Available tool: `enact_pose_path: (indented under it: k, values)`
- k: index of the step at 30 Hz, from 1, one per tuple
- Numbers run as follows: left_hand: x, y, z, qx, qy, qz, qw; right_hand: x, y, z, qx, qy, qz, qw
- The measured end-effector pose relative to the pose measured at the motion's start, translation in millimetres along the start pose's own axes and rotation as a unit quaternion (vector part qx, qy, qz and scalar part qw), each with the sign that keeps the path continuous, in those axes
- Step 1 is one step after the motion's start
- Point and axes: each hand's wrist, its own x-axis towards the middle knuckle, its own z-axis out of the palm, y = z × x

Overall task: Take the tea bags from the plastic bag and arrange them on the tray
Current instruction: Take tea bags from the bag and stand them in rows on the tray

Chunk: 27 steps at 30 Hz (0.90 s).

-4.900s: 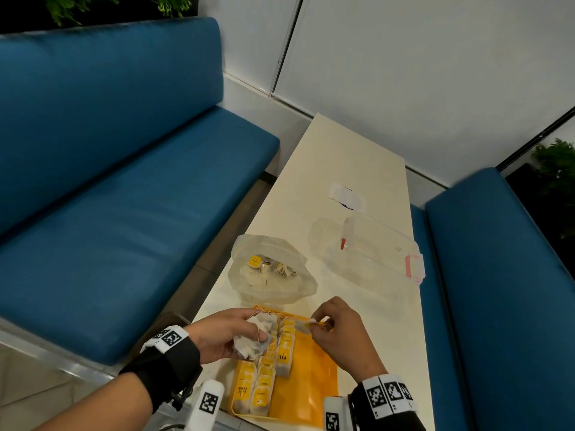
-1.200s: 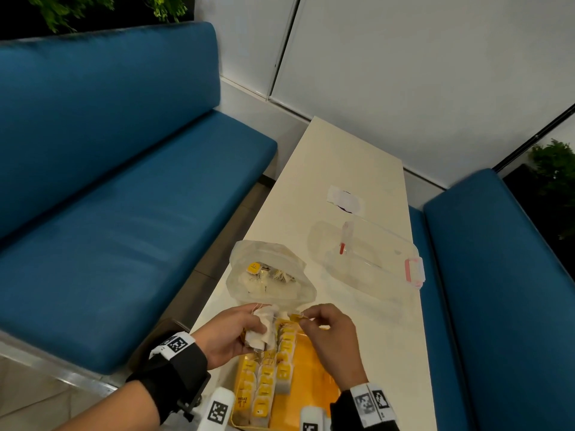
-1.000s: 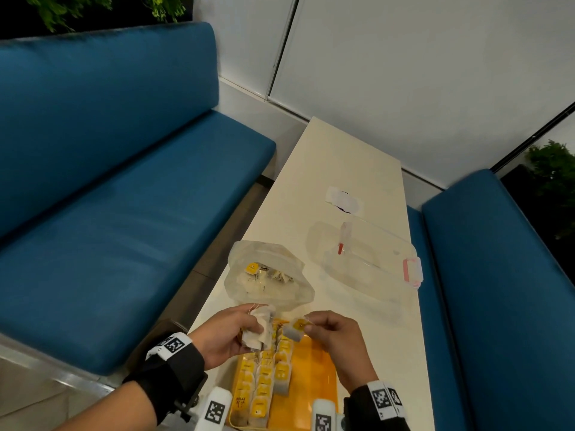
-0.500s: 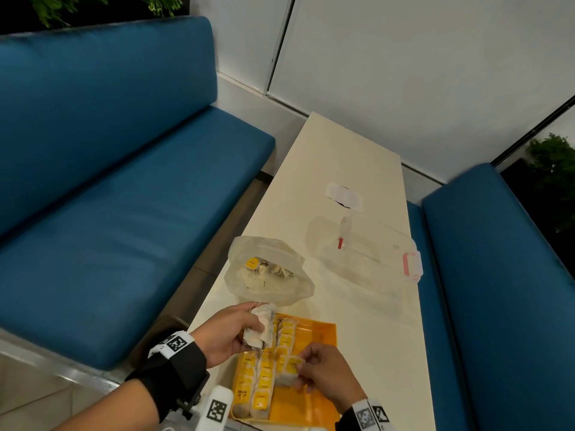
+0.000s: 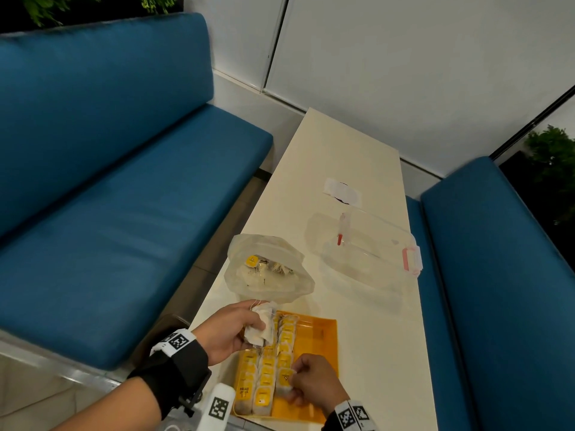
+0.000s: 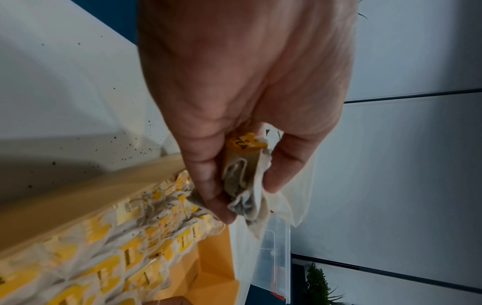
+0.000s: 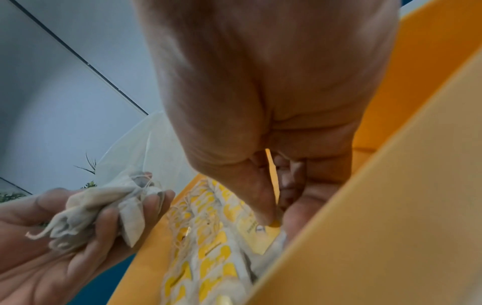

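Note:
An orange tray [image 5: 323, 346] lies at the table's near edge, with rows of yellow-tagged tea bags [image 5: 264, 377] along its left side. My left hand [image 5: 230, 331] hovers over the tray's far left corner and grips a bunch of white tea bags [image 5: 261, 325] [image 6: 245, 183] [image 7: 99, 208]. My right hand [image 5: 308, 387] is low in the tray, thumb and fingers pinching one tea bag [image 5: 284, 379] [image 7: 258, 233] at the near end of the third row. The clear plastic bag [image 5: 267, 269] stands open beyond the tray with several tea bags inside.
A clear plastic box [image 5: 367, 253] with red clasps lies right of the bag, and a white paper scrap [image 5: 342, 192] sits farther back on the cream table [image 5: 342, 150]. Blue benches [image 5: 124, 181] flank the table on both sides.
My right hand pulled one tea bag away from the left hand's bunch, carried it down toward me and lowered it into the tray's third row. The left hand stayed put.

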Motion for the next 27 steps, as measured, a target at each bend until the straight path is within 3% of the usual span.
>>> enact_pose_path:
  k: [22, 24, 27]
  values:
    - [-1.4, 0.9, 1.0, -0.006, 0.007, -0.003, 1.000, -5.2, -12.6, 16.2, -0.067, 0.112, -0.020, 0.991]
    - [-1.3, 1.6, 0.9, -0.010, 0.007, -0.003, 1.000, -10.5, -18.6, 10.3, -0.113, 0.149, -0.065, 0.980]
    - [-0.8, 1.7, 0.3, -0.035, 0.006, -0.004, 0.999, -27.8, -39.4, -0.5, -0.091, 0.222, -0.232, 0.943]
